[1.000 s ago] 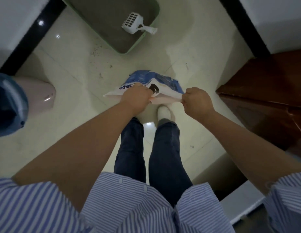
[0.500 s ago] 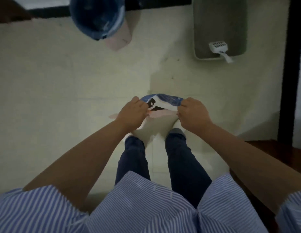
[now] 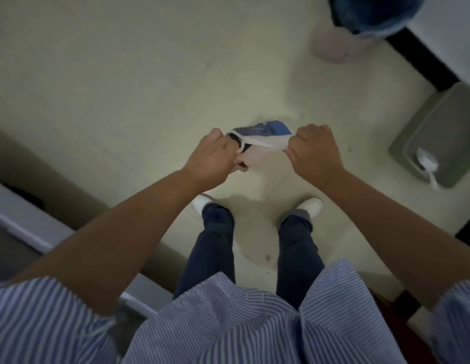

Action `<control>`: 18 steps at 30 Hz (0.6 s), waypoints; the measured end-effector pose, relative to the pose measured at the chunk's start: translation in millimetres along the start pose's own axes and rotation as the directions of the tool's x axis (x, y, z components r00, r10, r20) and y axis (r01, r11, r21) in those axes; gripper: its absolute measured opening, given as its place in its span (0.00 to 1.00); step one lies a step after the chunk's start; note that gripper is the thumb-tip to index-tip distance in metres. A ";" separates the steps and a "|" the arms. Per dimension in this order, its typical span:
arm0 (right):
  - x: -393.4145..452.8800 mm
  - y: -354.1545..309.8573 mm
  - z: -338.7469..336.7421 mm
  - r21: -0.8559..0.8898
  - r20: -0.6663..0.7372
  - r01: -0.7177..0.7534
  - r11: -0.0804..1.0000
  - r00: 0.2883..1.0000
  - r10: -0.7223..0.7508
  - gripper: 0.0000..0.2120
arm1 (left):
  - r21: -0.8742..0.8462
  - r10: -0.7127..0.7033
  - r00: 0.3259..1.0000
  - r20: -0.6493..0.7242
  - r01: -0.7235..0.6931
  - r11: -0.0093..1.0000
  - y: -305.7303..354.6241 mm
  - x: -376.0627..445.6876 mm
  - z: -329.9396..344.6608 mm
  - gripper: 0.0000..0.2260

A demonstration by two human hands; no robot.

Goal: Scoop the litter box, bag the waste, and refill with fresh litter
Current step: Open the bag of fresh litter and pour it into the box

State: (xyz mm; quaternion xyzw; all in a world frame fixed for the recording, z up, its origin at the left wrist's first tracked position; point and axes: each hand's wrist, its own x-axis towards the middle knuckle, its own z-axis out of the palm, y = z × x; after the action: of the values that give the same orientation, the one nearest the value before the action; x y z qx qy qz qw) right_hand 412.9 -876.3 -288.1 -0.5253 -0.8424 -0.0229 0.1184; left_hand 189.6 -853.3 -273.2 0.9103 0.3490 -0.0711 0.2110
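A person stands on a pale floor point(image 3: 139, 82) and looks down at both hands, which hold a litter bag point(image 3: 262, 135) out in front of the body, above the floor and ahead of the two white shoes. The left hand point(image 3: 215, 156) is curled tight and grips the bag's left end; the right hand point(image 3: 313, 151) is closed in a fist round the bag's right end. Between the two hands the bag's white edge is stretched taut, with its blue printed side showing just beyond that edge.

The litter box point(image 3: 438, 137), green with grey litter inside, sits on the floor well to the right of the bag, close to a dark strip along the wall. A white scoop point(image 3: 426, 162) lies in the near end of the box, its handle reaching over the rim.

Farther from the person than the bag and to its right stands a pink bin point(image 3: 331, 46) with a blue liner point(image 3: 378, 14) over its mouth; it is blurred. The person wears a striped shirt point(image 3: 228, 324) and dark trousers.
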 end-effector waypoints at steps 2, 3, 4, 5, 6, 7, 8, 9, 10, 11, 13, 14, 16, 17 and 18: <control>47.6 -32.9 5.2 -0.012 -0.034 0.044 0.999 0.998 -0.045 0.11 | -0.011 -0.065 0.996 -0.066 0.065 0.998 -34.8 -37.1 -6.2 0.14; 71.3 -49.0 8.0 -0.024 -0.047 0.064 0.998 0.997 -0.065 0.10 | -0.022 -0.106 0.990 -0.097 0.104 0.994 -51.9 -52.9 -12.5 0.15; 95.0 -65.6 10.9 -0.033 -0.055 0.086 0.996 0.995 -0.087 0.09 | -0.040 -0.180 0.976 -0.126 0.176 0.984 -67.2 -67.9 -20.7 0.16; 117.8 -82.8 14.2 -0.042 -0.056 0.109 0.993 0.992 -0.111 0.08 | -0.059 -0.253 0.960 -0.123 0.247 0.967 -80.8 -82.0 -30.4 0.17; 139.0 -99.4 18.2 -0.049 -0.052 0.134 0.990 0.989 -0.136 0.08 | -0.083 -0.343 0.932 -0.114 0.335 0.939 -94.0 -94.3 -40.4 0.17; 159.0 -115.1 23.5 -0.051 -0.046 0.162 0.986 0.985 -0.164 0.09 | -0.072 -0.444 0.893 -0.070 0.440 0.895 -110.1 -104.5 -46.7 0.16; 177.6 -130.3 29.9 -0.044 -0.039 0.193 0.980 0.980 -0.195 0.09 | -0.070 -0.528 0.849 -0.014 0.526 0.848 -126.8 -114.9 -50.7 0.17; 194.7 -144.9 37.2 -0.031 -0.030 0.229 0.973 0.973 -0.230 0.10 | -0.088 -0.572 0.819 0.051 0.574 0.814 -142.5 -125.6 -53.0 0.18; 210.8 -159.0 44.9 -0.016 -0.021 0.266 0.964 0.964 -0.267 0.10 | -0.093 -0.604 0.791 0.096 0.611 0.786 -159.8 -136.8 -52.8 0.19; 227.7 -172.7 52.7 0.005 -0.012 0.302 0.953 0.953 -0.302 0.10 | -0.099 -0.618 0.779 0.111 0.627 0.773 -179.0 -149.0 -52.6 0.23; 265.3 -199.7 67.1 0.084 0.026 0.354 0.931 0.934 -0.357 0.14 | -0.118 -0.640 0.762 0.104 0.648 0.753 -219.2 -173.0 -57.0 0.38; 285.8 -213.2 73.1 0.128 0.057 0.368 0.921 0.924 -0.378 0.15 | -0.122 -0.646 0.753 0.124 0.657 0.744 -239.8 -184.5 -62.4 0.42; 329.9 -239.4 86.4 0.193 0.114 0.387 0.902 0.904 -0.412 0.16 | -0.081 -0.677 0.718 0.159 0.693 0.716 -286.6 -202.0 -72.2 0.34; 352.7 -251.1 94.5 0.215 0.131 0.395 0.893 0.894 -0.428 0.16 | -0.071 -0.687 0.699 0.200 0.710 0.701 -310.8 -207.5 -79.5 0.28; 376.0 -261.4 103.3 0.232 0.132 0.411 0.882 0.885 -0.447 0.16 | -0.073 -0.688 0.690 0.226 0.716 0.694 -335.8 -215.1 -85.2 0.25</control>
State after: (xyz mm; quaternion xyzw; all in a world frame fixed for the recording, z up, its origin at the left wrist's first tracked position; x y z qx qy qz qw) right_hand 4.0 -645.7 -281.9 -0.3105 -0.9431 0.0831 0.0849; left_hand -196.0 -722.4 -249.3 0.6771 0.6549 -0.2012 0.2686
